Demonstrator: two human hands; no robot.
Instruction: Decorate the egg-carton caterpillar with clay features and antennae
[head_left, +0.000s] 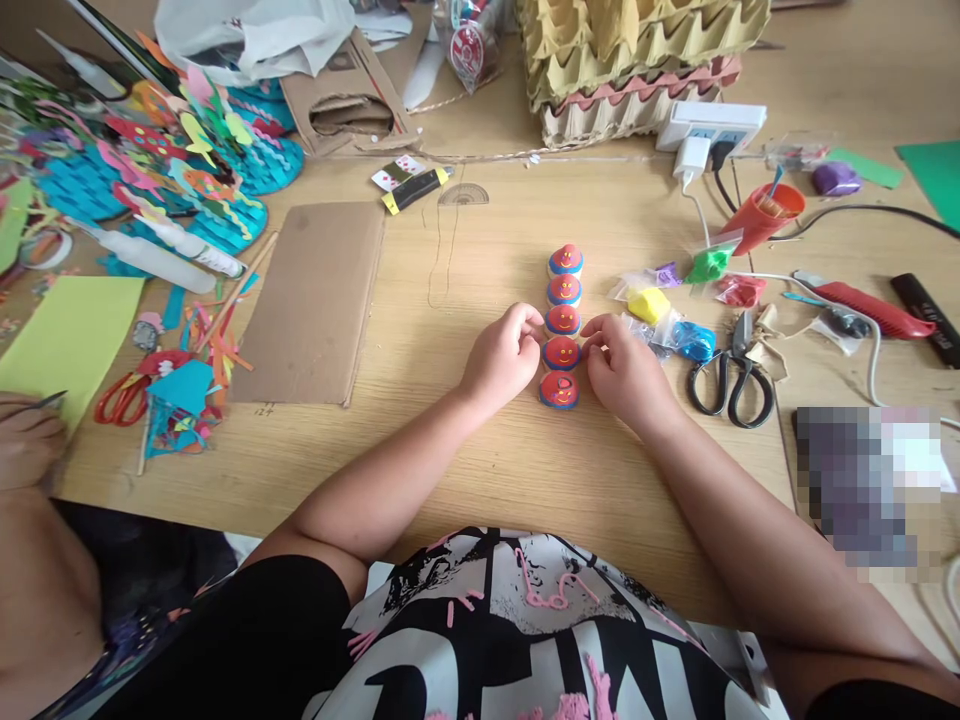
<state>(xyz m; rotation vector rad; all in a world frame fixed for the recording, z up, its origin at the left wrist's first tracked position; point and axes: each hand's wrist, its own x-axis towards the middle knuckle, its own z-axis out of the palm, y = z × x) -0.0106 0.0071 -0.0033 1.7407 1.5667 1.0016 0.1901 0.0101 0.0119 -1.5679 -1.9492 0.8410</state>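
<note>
A row of several small domed clay faces runs away from me, each with a red top, yellow features and a blue rim. My left hand (pixel 507 352) lies along the left of the row, fingers curled in and their tips close to the middle clay face (pixel 563 321). On the opposite side, my right hand (pixel 624 366) is curled the same way, its fingertips by the middle face and the fourth clay face (pixel 561 353). Whether the tips touch the clay is unclear. The nearest clay face (pixel 559 390) has a red loop on top.
Right of my hands lie black-handled scissors (pixel 731 378), bagged yellow clay (pixel 649 304), blue clay (pixel 694 341) and an orange cup (pixel 766 216). At left are a cardboard sheet (pixel 307 300), paper scraps and red scissors (pixel 124 398). Egg trays (pixel 637 60) stand behind. Another person's hand (pixel 28 438) rests far left.
</note>
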